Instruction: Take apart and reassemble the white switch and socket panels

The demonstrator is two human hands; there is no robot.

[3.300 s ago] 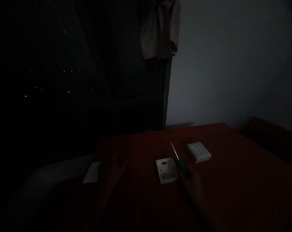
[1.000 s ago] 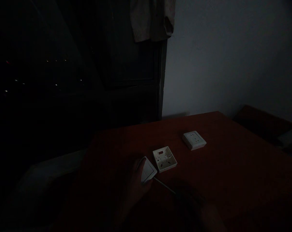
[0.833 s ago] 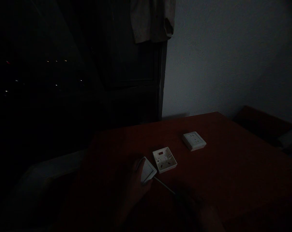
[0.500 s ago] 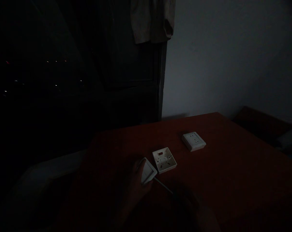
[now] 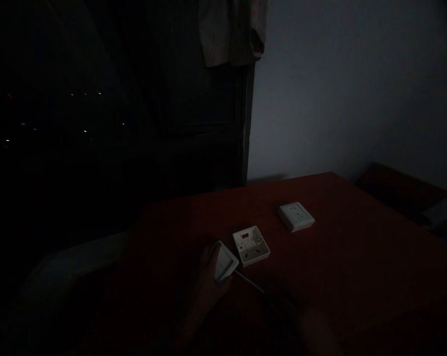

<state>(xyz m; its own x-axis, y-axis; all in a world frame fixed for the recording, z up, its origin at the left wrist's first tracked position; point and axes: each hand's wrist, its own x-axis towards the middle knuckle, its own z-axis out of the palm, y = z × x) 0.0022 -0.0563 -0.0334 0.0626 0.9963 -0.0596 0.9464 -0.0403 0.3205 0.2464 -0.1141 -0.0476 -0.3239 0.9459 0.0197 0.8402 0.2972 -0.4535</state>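
Note:
The scene is very dark. My left hand (image 5: 207, 284) grips a white wall switch plate (image 5: 224, 263) by its sides, tilted up off the table. In my right hand (image 5: 288, 304), mostly lost in shadow, is a screwdriver (image 5: 250, 282); its handle is hard to see. The metal shaft points left, and its tip meets the plate's right edge. Just beyond the plate lies an open white back box (image 5: 251, 245), hollow side up, with a slot in its base. Farther right, a white socket outlet (image 5: 296, 216) rests face up.
The reddish-brown table (image 5: 342, 247) reaches back to a pale wall (image 5: 338, 89). A cloth garment (image 5: 232, 34) hangs above the dark window frame (image 5: 248, 128). At the far right stands another dark red piece of furniture (image 5: 401, 185).
My left hand has picked up the switch plate from the left. The screwdriver has swung from pointing away to its tip at the plate's edge. Over the last second, a panel on the plate has lifted slightly.

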